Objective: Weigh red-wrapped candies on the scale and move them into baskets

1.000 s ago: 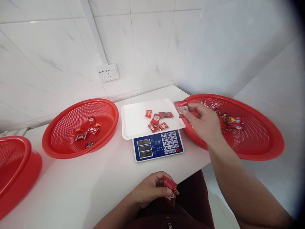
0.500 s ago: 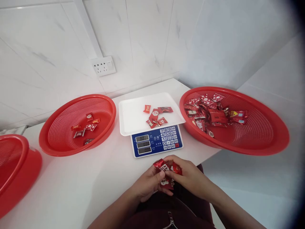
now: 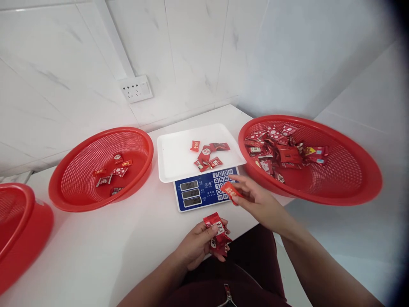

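My left hand [image 3: 197, 244] is closed around a small bunch of red candy packets [image 3: 216, 234] near the front edge of the white counter. My right hand [image 3: 255, 199] pinches one red candy packet [image 3: 231, 191] just above the keypad of the blue scale [image 3: 207, 192]. The scale's white tray [image 3: 172, 157] carries several red candies [image 3: 208, 154]. To the right a large red basket [image 3: 335, 187] holds a heap of red candy packets [image 3: 281, 150]. A second red basket [image 3: 79, 196] on the left has several candies [image 3: 112, 172] in it.
A third red basket [image 3: 19, 230] shows at the far left edge. A white wall socket [image 3: 136, 88] sits on the tiled wall behind. The counter [image 3: 128, 247] ends at the right under the large basket; my dark red lap [image 3: 236, 273] is below.
My right hand left the right basket with a packet, came down to my left hand, and now has moved up toward the scale with one packet. The left hand keeps its bunch.
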A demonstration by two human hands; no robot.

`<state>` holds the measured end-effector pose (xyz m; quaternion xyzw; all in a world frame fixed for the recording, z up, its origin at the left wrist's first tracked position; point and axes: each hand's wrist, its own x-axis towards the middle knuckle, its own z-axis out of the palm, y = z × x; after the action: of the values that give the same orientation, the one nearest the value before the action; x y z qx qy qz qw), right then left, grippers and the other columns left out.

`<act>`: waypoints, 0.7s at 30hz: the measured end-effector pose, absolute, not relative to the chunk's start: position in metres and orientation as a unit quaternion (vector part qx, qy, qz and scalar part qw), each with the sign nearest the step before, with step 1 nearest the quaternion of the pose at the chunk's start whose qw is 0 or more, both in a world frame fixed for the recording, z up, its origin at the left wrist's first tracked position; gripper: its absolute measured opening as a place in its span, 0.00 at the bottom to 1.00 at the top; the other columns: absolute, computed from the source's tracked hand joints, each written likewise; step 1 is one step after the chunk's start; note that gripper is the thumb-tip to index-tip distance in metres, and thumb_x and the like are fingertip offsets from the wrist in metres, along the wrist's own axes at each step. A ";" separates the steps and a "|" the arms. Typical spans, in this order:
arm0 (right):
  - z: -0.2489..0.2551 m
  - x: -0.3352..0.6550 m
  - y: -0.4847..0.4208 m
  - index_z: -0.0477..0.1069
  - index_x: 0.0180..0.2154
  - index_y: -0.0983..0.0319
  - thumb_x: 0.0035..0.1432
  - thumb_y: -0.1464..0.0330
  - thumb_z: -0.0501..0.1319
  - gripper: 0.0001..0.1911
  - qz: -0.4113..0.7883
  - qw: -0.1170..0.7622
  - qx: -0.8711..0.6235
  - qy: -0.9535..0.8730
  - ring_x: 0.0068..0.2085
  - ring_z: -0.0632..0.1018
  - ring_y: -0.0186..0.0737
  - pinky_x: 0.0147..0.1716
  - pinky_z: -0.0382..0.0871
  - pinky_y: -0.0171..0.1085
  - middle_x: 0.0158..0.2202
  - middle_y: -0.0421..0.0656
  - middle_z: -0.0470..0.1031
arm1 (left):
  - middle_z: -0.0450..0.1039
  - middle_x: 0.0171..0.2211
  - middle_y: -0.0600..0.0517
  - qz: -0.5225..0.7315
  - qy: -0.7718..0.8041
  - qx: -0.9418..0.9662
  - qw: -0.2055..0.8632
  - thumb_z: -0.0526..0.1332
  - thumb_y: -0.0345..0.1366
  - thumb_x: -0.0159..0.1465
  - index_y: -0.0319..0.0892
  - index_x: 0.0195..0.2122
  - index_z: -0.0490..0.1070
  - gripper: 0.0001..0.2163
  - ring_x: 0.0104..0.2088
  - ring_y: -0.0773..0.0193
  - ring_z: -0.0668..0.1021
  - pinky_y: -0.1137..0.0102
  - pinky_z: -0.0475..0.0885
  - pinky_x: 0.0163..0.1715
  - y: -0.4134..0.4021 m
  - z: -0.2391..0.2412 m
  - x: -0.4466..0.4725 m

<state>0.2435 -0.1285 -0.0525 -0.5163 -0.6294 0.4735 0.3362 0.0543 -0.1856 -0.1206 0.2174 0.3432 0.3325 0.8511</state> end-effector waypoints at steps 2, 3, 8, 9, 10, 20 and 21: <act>-0.048 0.236 -0.108 0.62 0.52 0.58 0.57 0.64 0.57 0.21 0.429 0.375 -0.520 -0.636 0.46 0.76 0.41 0.45 0.71 0.42 0.47 0.46 0.75 | 0.74 0.36 0.47 0.331 0.349 0.220 0.848 0.65 0.43 0.57 0.40 0.44 0.72 0.16 0.25 0.65 0.78 0.73 0.73 0.18 -0.186 -0.122 0.055; -0.045 0.231 -0.097 0.64 0.51 0.58 0.57 0.65 0.57 0.19 0.394 0.389 -0.520 -0.650 0.47 0.76 0.41 0.47 0.69 0.43 0.47 0.46 0.75 | 0.75 0.35 0.47 0.331 0.352 0.223 0.847 0.65 0.43 0.57 0.40 0.44 0.72 0.17 0.25 0.65 0.78 0.73 0.73 0.18 -0.186 -0.122 0.055; -0.025 0.198 -0.050 0.70 0.46 0.58 0.59 0.69 0.53 0.14 0.257 0.371 -0.513 -0.730 0.49 0.74 0.40 0.50 0.67 0.43 0.49 0.43 0.75 | 0.74 0.36 0.46 0.341 0.351 0.236 0.840 0.64 0.42 0.58 0.40 0.45 0.72 0.16 0.26 0.64 0.78 0.73 0.73 0.19 -0.186 -0.123 0.053; -0.021 0.194 -0.045 0.70 0.47 0.58 0.59 0.70 0.53 0.15 0.240 0.361 -0.513 -0.741 0.50 0.74 0.40 0.51 0.66 0.44 0.50 0.43 0.74 | 0.74 0.36 0.46 0.343 0.352 0.237 0.838 0.64 0.42 0.58 0.40 0.45 0.72 0.16 0.27 0.64 0.78 0.73 0.74 0.20 -0.186 -0.123 0.053; -0.018 0.192 -0.043 0.69 0.48 0.59 0.59 0.71 0.52 0.16 0.220 0.355 -0.513 -0.750 0.52 0.72 0.40 0.53 0.65 0.44 0.51 0.43 0.73 | 0.74 0.36 0.45 0.343 0.354 0.237 0.837 0.64 0.42 0.58 0.40 0.45 0.72 0.16 0.27 0.64 0.78 0.73 0.74 0.20 -0.186 -0.123 0.052; -0.021 0.276 -0.100 0.71 0.49 0.57 0.59 0.63 0.53 0.17 0.056 0.348 -0.646 -0.677 0.51 0.74 0.49 0.50 0.66 0.50 0.49 0.45 0.75 | 0.75 0.36 0.45 0.317 0.350 0.240 0.848 0.67 0.42 0.55 0.38 0.43 0.73 0.17 0.26 0.65 0.78 0.74 0.74 0.20 -0.189 -0.120 0.056; -0.025 0.284 -0.104 0.71 0.49 0.56 0.59 0.62 0.53 0.18 0.065 0.327 -0.662 -0.671 0.50 0.74 0.50 0.48 0.68 0.50 0.49 0.44 0.75 | 0.74 0.36 0.45 0.316 0.348 0.243 0.848 0.66 0.42 0.55 0.38 0.43 0.73 0.17 0.26 0.66 0.78 0.74 0.74 0.20 -0.190 -0.120 0.057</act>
<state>0.2841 -0.1041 -0.0252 -0.6619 -0.6714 0.0653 0.3269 0.0565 -0.1898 -0.1197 0.2431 0.3480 0.3162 0.8484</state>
